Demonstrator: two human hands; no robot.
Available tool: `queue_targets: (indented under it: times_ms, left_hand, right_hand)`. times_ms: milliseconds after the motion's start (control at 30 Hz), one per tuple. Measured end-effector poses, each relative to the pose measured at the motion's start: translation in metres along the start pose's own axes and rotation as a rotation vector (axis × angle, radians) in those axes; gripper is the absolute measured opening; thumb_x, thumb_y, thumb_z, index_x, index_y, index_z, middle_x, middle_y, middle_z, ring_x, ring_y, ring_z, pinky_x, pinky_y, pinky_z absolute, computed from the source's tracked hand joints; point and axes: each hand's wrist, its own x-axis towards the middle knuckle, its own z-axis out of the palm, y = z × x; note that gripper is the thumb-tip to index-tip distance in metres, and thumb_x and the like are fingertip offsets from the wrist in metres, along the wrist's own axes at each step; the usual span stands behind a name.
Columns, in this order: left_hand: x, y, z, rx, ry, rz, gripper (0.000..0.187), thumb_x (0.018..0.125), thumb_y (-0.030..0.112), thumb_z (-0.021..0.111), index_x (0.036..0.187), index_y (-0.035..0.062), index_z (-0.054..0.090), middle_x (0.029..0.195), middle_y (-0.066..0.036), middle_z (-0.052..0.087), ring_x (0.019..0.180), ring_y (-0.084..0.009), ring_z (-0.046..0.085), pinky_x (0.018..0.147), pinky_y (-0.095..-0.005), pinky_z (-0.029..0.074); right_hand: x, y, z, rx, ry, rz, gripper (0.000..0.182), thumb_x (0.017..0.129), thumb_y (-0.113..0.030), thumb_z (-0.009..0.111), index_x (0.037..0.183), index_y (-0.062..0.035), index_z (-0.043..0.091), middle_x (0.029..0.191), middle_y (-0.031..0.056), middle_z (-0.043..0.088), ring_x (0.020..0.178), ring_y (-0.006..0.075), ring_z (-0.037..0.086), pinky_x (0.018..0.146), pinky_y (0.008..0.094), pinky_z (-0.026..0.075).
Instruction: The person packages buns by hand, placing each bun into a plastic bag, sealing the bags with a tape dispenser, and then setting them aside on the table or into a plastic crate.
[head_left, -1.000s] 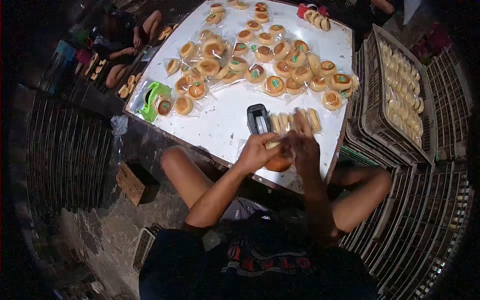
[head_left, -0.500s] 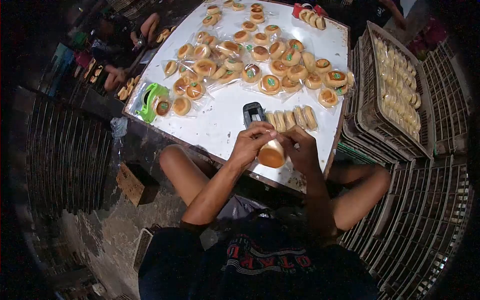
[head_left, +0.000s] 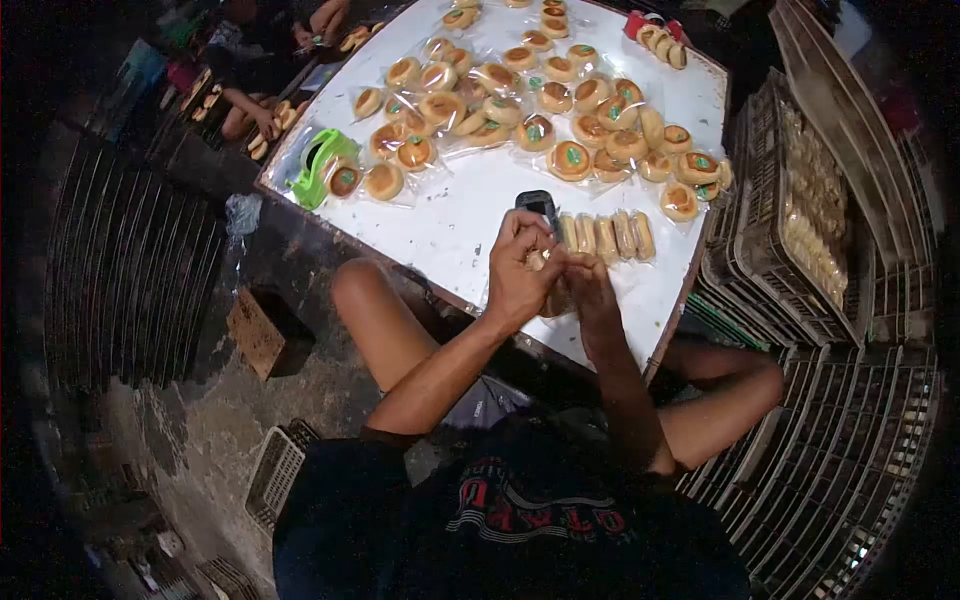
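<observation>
Close to the table's near edge, my left hand (head_left: 520, 268) and my right hand (head_left: 590, 287) meet, fingers closed on the gathered top of a clear bag. A round, browned bun (head_left: 557, 300) hangs in that bag, mostly hidden behind my hands. Just beyond my fingers stands a black tape dispenser (head_left: 537, 203). To its right lies a row of several wrapped buns (head_left: 607, 236) set on edge. Farther back, many bagged buns (head_left: 480, 112), some with green labels, are piled on the white table (head_left: 460, 215).
A green tape dispenser (head_left: 322, 165) sits at the table's left corner; a red one (head_left: 645, 22) with buns is at the far right. Stacked crates (head_left: 790, 200) of packed buns stand right. A wooden block (head_left: 268, 330) is on the floor. Another person's hand (head_left: 265, 122) shows at upper left.
My left hand has turned and now covers more of the bag's top. The bun, plain to see before, is now mostly hidden. The whole view has shifted slightly.
</observation>
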Motion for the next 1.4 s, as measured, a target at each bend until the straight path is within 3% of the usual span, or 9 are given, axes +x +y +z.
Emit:
queue_targets:
  times_ms: [167, 300, 367, 467, 700, 833, 1133, 1267, 1400]
  left_hand:
    - [0.005, 0.01, -0.001, -0.507, 0.045, -0.325, 0.056, 0.082, 0.013, 0.072, 0.127, 0.0059, 0.04, 0.117, -0.011, 0.054, 0.112, -0.024, 0.054, 0.095, -0.0352, 0.048]
    - [0.005, 0.007, -0.007, -0.932, -0.13, -0.841, 0.048, 0.089, 0.022, 0.065, 0.13, 0.0049, 0.044, 0.117, -0.011, 0.057, 0.107, -0.0241, 0.058, 0.094, -0.0367, 0.049]
    - [0.006, -0.001, -0.015, -1.061, -0.208, -0.978, 0.043, 0.093, 0.024, 0.06, 0.128, 0.0041, 0.047, 0.116, -0.011, 0.059, 0.105, -0.0234, 0.06, 0.093, -0.0371, 0.05]
    - [0.012, 0.001, -0.02, -0.852, -0.071, -0.862, 0.04, 0.094, 0.027, 0.059, 0.125, 0.0023, 0.05, 0.111, -0.009, 0.061, 0.101, -0.0213, 0.062, 0.089, -0.0355, 0.052]
    - [0.018, -0.003, -0.034, -0.937, -0.081, -0.771, 0.038, 0.094, 0.023, 0.059, 0.125, 0.003, 0.05, 0.111, -0.009, 0.062, 0.102, -0.0192, 0.061, 0.09, -0.0348, 0.05]
    - [0.017, -0.005, -0.032, -0.917, -0.228, -0.759, 0.042, 0.09, 0.012, 0.061, 0.129, 0.0038, 0.045, 0.112, -0.008, 0.059, 0.101, -0.0169, 0.06, 0.086, -0.0307, 0.05]
    - [0.002, -0.017, -0.002, -0.526, -0.539, -0.58, 0.072, 0.082, -0.005, 0.06, 0.145, 0.0059, 0.027, 0.135, -0.012, 0.047, 0.122, -0.021, 0.05, 0.101, -0.0335, 0.044]
    - [0.001, -0.012, 0.003, -0.58, -0.658, -0.644, 0.065, 0.082, 0.003, 0.062, 0.141, 0.0018, 0.035, 0.126, -0.01, 0.054, 0.114, -0.0177, 0.052, 0.093, -0.0284, 0.044]
    - [0.004, -0.009, 0.0, -0.6, -0.734, -0.846, 0.046, 0.098, 0.025, 0.05, 0.136, 0.0002, 0.044, 0.124, -0.013, 0.058, 0.117, -0.0219, 0.055, 0.101, -0.0346, 0.046]
  right_hand:
    - [-0.005, -0.011, 0.007, 0.067, -0.117, 0.142, 0.043, 0.097, -0.01, 0.055, 0.136, -0.0051, 0.041, 0.125, 0.0077, 0.053, 0.109, 0.0136, 0.055, 0.091, 0.0257, 0.048]
    - [0.017, -0.01, 0.012, -0.227, 0.152, -0.028, 0.057, 0.076, 0.002, 0.074, 0.124, -0.0039, 0.044, 0.114, 0.0102, 0.057, 0.101, 0.0196, 0.058, 0.084, 0.0317, 0.052]
    - [0.035, 0.008, -0.007, -0.486, 0.2, -0.052, 0.036, 0.082, -0.018, 0.073, 0.109, -0.0024, 0.055, 0.098, 0.0093, 0.061, 0.091, 0.0174, 0.061, 0.076, 0.0289, 0.052]
    - [0.054, 0.048, -0.052, -0.709, 0.207, 0.004, 0.037, 0.089, -0.039, 0.063, 0.082, -0.0031, 0.066, 0.075, 0.0055, 0.063, 0.072, 0.0153, 0.061, 0.065, 0.0275, 0.049]
    - [0.018, 0.016, -0.029, -0.737, -0.111, 0.067, 0.03, 0.09, -0.031, 0.064, 0.088, -0.0006, 0.069, 0.085, 0.0104, 0.068, 0.075, 0.0175, 0.064, 0.069, 0.0334, 0.051]
    - [0.017, -0.004, -0.051, -1.358, -0.201, 0.066, 0.022, 0.085, -0.018, 0.07, 0.087, 0.0031, 0.068, 0.078, 0.0093, 0.067, 0.071, 0.0137, 0.059, 0.068, 0.0305, 0.049]
    - [0.006, -0.11, 0.007, -0.821, -0.299, 0.083, 0.028, 0.085, -0.027, 0.072, 0.088, 0.0009, 0.069, 0.073, 0.0088, 0.068, 0.065, 0.0157, 0.061, 0.063, 0.0311, 0.048]
    - [0.037, -0.082, -0.033, -1.253, -0.174, 0.187, 0.042, 0.072, -0.036, 0.082, 0.093, -0.002, 0.068, 0.08, 0.0071, 0.065, 0.075, 0.0172, 0.062, 0.069, 0.0329, 0.049]
    - [0.022, -0.043, -0.067, -0.802, -0.177, -0.217, 0.056, 0.064, -0.024, 0.089, 0.109, -0.0048, 0.062, 0.097, 0.005, 0.064, 0.087, 0.0172, 0.06, 0.075, 0.03, 0.048]
